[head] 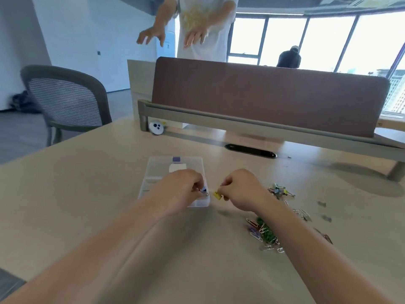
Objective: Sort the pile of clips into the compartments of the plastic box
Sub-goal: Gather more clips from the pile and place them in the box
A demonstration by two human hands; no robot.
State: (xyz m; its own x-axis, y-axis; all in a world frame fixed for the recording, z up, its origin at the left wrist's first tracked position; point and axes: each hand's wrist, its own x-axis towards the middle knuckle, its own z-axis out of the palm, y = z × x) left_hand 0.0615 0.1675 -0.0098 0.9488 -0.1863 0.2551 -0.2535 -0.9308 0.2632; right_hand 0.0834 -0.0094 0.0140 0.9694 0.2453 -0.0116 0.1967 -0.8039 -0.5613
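— While your left hand (184,187) hovers over the near right corner of the plastic box (153,172), what does it hold?
— Entry: your fingers are curled and pinch a blue binder clip (204,190) just above the box. Which compartment lies under it, I cannot tell. The box sits mid-worktop (87,205), a little left of centre.
— And your right hand?
— Your right hand (238,189) pinches a yellow binder clip (217,195) at the fingertips. It is just beside the box's right wall, raised off the surface, apart from the blue one.
— Where is the stock?
— The pile of paper clips (265,233), green, white and mixed, lies toward the near right of the worktop, against your right forearm. A smaller cluster of binder clips (279,190) lies farther back, right of that hand. Stray clips beyond are blurred.
— Surroundings?
— A brown divider panel (263,95) runs along the far edge and a mesh chair (65,99) stands off the far left corner. A person (203,29) stands behind the panel, hands out.
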